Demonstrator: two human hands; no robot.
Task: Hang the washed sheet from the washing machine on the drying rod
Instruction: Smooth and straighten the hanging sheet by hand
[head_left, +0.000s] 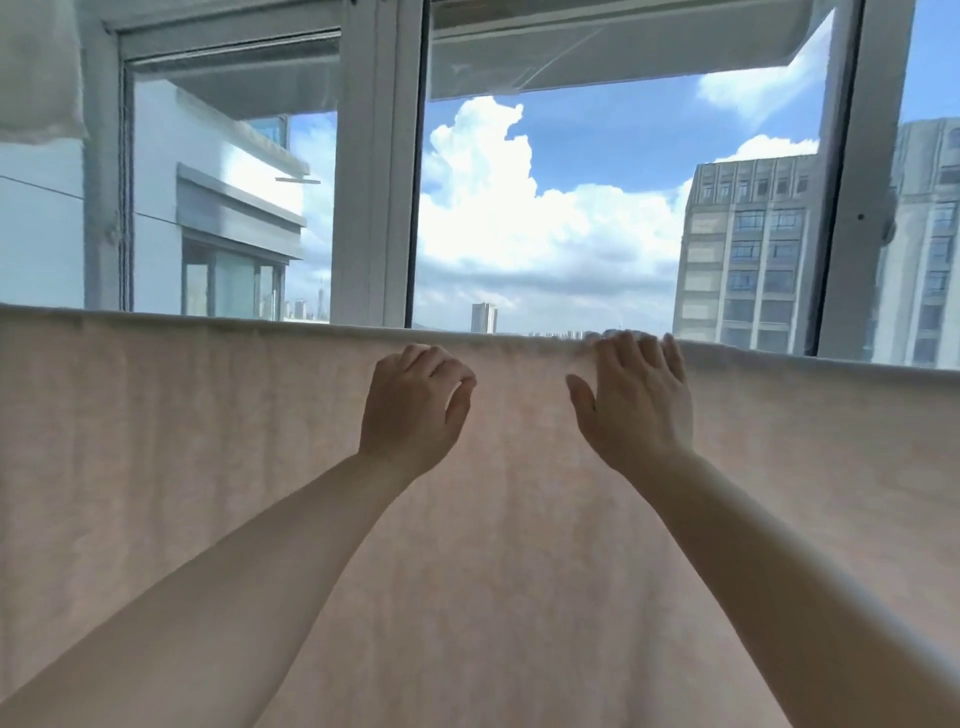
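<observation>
A pale pink sheet (182, 441) hangs across the whole width of the view, folded over a horizontal rod that stays hidden under its top fold. My left hand (413, 405) is raised in front of the sheet just below the fold, its fingers loosely curled and holding nothing. My right hand (636, 395) is spread with straight fingers, and the fingertips lie on the top fold of the sheet. Both bare forearms reach up from the bottom corners.
Behind the sheet stands a white window frame (371, 182) with glass panes. Through them show a high-rise (748, 249), a white building on the left and cloudy blue sky. Another pale fabric (39, 67) hangs at the top left.
</observation>
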